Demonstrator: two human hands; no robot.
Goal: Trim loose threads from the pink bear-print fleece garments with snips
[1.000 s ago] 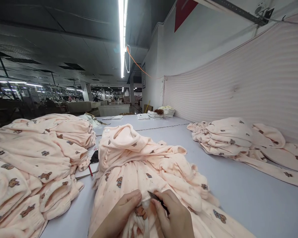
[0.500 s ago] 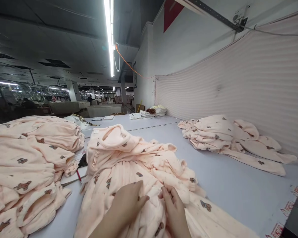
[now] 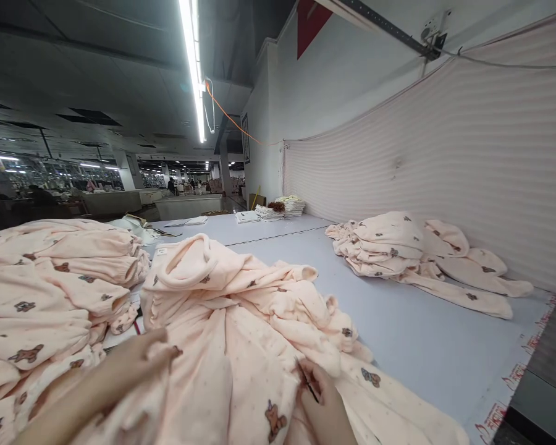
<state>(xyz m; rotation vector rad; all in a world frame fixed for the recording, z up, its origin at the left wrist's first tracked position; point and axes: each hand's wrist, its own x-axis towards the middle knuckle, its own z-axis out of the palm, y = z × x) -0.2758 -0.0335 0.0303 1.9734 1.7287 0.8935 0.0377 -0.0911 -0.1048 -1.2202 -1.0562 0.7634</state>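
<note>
A pale pink fleece garment with small bear prints lies spread before me, its round neckline and white label toward the far side. My left hand, slightly blurred, has its fingers closed on a fold at the garment's left side and draws the cloth taut. Over the right part of the garment is my right hand, its fingers curled around a thin dark pointed tool. The tip sticks out past the fingers, close to the fabric. Most of the tool is hidden by the hand, so its exact kind is unclear.
A large heap of matching garments fills the left side. Another pile rests on the grey table at the right, by the striped cloth screen. White stacks stand at the far edge.
My left hand has moved left and down, away from my right hand, pulling the garment's front flatter. My right hand stays on the right side with the tool, and more of the tool shows.
</note>
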